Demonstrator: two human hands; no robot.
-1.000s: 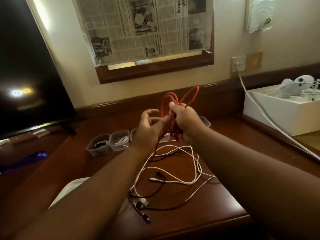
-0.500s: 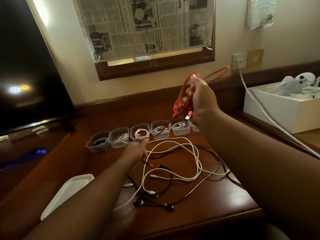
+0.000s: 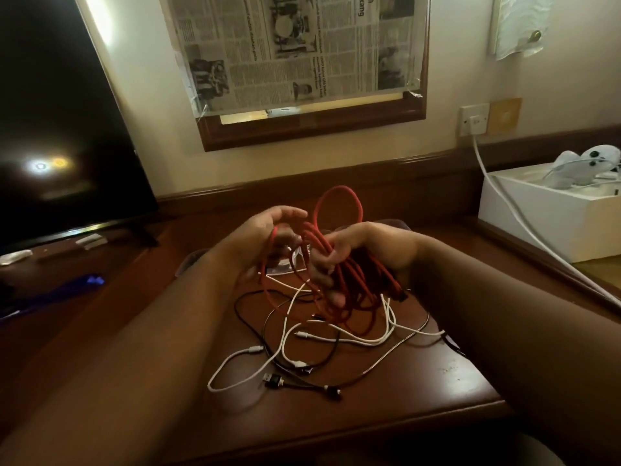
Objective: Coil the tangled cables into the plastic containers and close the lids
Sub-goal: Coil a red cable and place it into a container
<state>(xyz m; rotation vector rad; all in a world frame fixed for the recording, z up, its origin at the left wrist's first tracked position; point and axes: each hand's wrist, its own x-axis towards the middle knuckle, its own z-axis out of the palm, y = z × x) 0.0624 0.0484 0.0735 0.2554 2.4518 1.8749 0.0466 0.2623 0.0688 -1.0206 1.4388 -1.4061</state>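
currently the step in hand looks like coiling the red cable (image 3: 339,264), judged from the loops gathered between both hands above the middle of the wooden surface (image 3: 453,375). the right hand (image 3: 356,253) is turned palm up, its fingers curled through several red loops and holding the bundle; one loop stands up above both hands toward the far edge. the left hand (image 3: 268,237) is just beside it, fingers bent and thumb apart, with a red strand running across its palm side; whether it pinches that strand or only guides it cannot be told.

below the hands, toward the near edge of the surface, lies the rest of the tangle: white cables (image 3: 285,334) and black cables (image 3: 302,385) crossing one another, plugs showing at several ends. part of the red cable hangs down onto this heap.

the plastic containers sit mostly hidden behind the hands, toward the far edge; only a clear edge of one container (image 3: 188,264) shows past the left wrist.

next, as a judgement, the loops need tightening into a small even coil, with the hanging red part lifted free of the white and black cables, before it can go into a container.
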